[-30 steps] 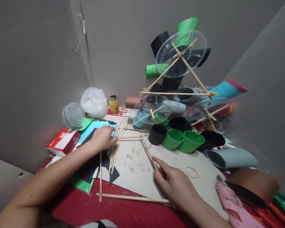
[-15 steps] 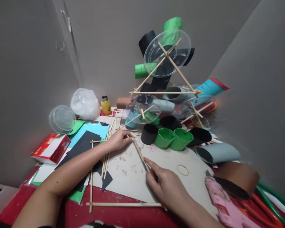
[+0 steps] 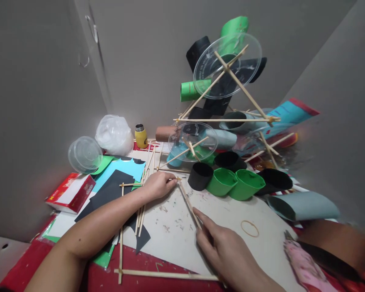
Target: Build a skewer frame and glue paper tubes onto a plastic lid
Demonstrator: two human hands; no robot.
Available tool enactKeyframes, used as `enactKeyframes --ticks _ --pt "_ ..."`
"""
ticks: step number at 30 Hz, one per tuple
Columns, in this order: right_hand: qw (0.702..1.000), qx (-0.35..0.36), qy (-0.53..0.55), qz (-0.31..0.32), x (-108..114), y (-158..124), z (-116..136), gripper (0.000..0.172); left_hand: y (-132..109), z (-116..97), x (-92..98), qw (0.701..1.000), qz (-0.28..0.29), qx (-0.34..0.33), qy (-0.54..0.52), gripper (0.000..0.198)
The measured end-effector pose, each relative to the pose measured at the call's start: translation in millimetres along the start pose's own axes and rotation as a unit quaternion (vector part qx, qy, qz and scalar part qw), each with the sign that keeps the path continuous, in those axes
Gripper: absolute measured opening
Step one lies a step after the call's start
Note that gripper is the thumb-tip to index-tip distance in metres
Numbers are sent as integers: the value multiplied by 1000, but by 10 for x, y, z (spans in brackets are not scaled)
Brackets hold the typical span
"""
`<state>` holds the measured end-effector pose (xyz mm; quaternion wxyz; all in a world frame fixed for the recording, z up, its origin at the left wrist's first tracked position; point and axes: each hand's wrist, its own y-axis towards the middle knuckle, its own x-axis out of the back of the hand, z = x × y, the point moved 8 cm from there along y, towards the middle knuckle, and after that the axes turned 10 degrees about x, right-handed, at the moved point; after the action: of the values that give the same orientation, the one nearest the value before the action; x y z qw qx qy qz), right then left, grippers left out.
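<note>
At the left we have a red box [image 3: 70,193], a clear tub [image 3: 84,155] behind it and a white bag [image 3: 114,134] just beside the tub. Next comes black paper [image 3: 111,188], then our frame [image 3: 121,247], four thin sticks joined at the corners, which spans the red table [image 3: 149,265] and the pale board [image 3: 176,233]. Our left forearm [image 3: 109,219] crosses its left side, over loose sticks [image 3: 140,225]. Our left hand [image 3: 161,185] pinches the frame near its far right corner. Our right hand [image 3: 223,239] has its fingers closed on the right side stick and hides part of the near right corner. Farther right we see green rolls [image 3: 221,182], a rubber band [image 3: 247,220] on the board, a pink tool [image 3: 304,261] and a brown roll [image 3: 337,243].
</note>
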<state>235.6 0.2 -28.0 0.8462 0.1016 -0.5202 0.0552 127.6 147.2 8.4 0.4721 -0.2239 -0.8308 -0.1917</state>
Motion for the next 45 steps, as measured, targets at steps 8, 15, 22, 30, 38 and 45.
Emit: enactKeyframes --ticks 8,15,22,30,38,45 --pt "999 -17 -23 21 29 2 27 55 16 -7 -8 999 35 1 -12 28" --pt "999 -16 -35 32 66 -11 78 52 -10 -26 23 999 46 -5 -13 28" --pt "998 -33 -42 -24 321 5 -9 42 -18 24 6 998 58 -5 -16 31" --pt "998 -19 -22 -57 395 -7 23 40 -101 -111 -33 996 80 -26 18 30" --pt "997 -7 -70 23 199 19 65 43 -36 51 352 989 31 51 136 33" --pt "996 -5 -74 56 146 16 106 44 75 705 725 938 20 221 265 47"
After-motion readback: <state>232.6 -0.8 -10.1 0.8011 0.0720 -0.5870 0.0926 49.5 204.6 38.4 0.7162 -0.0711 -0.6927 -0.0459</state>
